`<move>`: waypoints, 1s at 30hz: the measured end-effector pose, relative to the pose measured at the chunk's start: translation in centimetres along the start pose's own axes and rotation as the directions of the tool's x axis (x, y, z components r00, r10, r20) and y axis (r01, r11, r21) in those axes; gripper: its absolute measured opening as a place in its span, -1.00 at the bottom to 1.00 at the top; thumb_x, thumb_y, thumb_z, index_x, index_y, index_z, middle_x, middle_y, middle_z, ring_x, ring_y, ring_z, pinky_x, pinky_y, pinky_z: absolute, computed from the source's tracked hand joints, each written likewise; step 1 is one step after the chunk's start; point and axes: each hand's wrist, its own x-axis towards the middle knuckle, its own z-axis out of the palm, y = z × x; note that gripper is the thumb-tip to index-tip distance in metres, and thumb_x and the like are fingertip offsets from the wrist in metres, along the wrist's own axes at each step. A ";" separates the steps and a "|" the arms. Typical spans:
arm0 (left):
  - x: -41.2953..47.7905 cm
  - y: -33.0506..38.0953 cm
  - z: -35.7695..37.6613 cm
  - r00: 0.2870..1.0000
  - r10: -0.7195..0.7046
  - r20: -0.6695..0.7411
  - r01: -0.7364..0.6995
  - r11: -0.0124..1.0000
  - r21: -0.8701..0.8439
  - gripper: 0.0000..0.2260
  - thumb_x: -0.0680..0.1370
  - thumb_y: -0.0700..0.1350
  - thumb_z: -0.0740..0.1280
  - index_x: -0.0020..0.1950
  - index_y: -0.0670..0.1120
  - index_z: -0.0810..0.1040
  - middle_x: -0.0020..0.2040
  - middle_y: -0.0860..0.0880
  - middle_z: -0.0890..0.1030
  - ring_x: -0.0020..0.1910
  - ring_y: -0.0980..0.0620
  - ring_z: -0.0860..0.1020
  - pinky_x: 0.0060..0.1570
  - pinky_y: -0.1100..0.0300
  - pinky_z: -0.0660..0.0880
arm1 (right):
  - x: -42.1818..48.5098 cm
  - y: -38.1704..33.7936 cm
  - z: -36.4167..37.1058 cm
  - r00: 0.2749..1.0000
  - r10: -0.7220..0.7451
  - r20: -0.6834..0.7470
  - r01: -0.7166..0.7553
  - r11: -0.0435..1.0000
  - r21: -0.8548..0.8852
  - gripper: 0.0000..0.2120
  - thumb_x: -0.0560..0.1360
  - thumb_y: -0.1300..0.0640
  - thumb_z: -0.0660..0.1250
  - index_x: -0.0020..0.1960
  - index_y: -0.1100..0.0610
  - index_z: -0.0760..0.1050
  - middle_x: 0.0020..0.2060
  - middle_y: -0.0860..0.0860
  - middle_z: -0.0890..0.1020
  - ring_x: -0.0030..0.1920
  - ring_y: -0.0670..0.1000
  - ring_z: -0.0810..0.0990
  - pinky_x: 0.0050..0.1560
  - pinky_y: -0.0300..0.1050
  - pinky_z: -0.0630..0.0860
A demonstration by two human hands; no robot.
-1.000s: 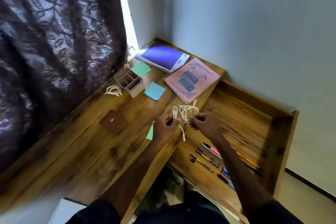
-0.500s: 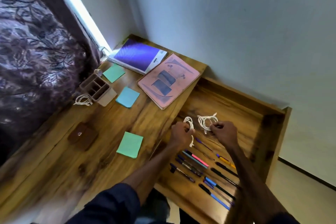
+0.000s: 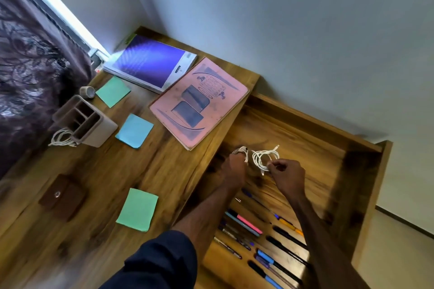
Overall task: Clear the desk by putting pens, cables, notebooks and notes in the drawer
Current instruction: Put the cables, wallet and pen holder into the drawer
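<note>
Over the open drawer (image 3: 312,122) on the right side of the desk (image 3: 164,166), both hands are hovering side by side, each holding a small bundle of white cable. The left hand (image 3: 234,169) is curling its fingers around the smaller coil (image 3: 244,151), which is poking out beyond the knuckles. The right hand (image 3: 287,175) is pinching the larger coil (image 3: 264,158) between thumb and fingertips, its loops spreading open and one plug end pointing up and away. The two coils are sitting just beside each other without touching, above the drawer's wooden floor; whether either is resting on it is not clear. Nearer the person, pens (image 3: 249,225) are lying in rows on the drawer bottom, some partly hidden by the forearms. Back on the desk, a purple notebook (image 3: 150,63) is lying at the far corner, and a pink notebook (image 3: 199,103) is lying just beside it, reaching the edge next to the drawer. A far green note (image 3: 113,91), a blue note (image 3: 134,131) and a near green note (image 3: 137,210) are lying spread along the wood. A third coil (image 3: 61,138) is resting against a beige organizer (image 3: 85,122), with a tape roll (image 3: 87,92) behind it and a brown pouch (image 3: 62,199) lying nearer the person.
</note>
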 end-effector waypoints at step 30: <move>-0.9 -5.6 -2.1 0.929 0.370 0.010 -0.367 0.918 0.152 -0.68 0.57 -0.24 0.28 0.32 -0.09 0.51 0.16 -0.14 0.61 0.15 -0.14 0.58 0.06 -0.02 0.57 | 3.0 -2.7 4.8 0.994 -0.063 -0.087 0.043 0.974 -0.221 -0.70 0.49 0.21 0.37 0.20 0.03 0.66 0.06 0.07 0.73 -0.06 0.06 0.70 -0.06 -0.09 0.61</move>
